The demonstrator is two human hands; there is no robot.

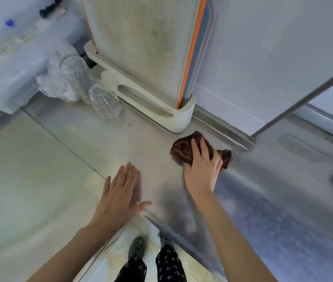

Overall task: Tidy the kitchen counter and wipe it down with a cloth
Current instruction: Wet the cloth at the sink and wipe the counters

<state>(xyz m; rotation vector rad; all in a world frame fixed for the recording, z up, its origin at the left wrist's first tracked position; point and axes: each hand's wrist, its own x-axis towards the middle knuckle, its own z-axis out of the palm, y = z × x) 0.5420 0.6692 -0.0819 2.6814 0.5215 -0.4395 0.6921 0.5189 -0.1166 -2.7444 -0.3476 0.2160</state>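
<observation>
A crumpled dark brown cloth (184, 150) lies on the steel counter (70, 169) near the back wall. My right hand (203, 166) presses down on the cloth with its fingers spread over it. My left hand (121, 192) rests flat on the counter near the inner corner edge, fingers together and holding nothing. The cloth sits just in front of the right end of a cream rack base.
A cream rack (161, 110) holds upright cutting boards (147, 43) against the wall. An upturned clear glass (105, 104) stands left of it, beside crumpled clear plastic (59, 80) and a translucent container (13, 58). A raised metal ledge (234, 137) runs behind the cloth.
</observation>
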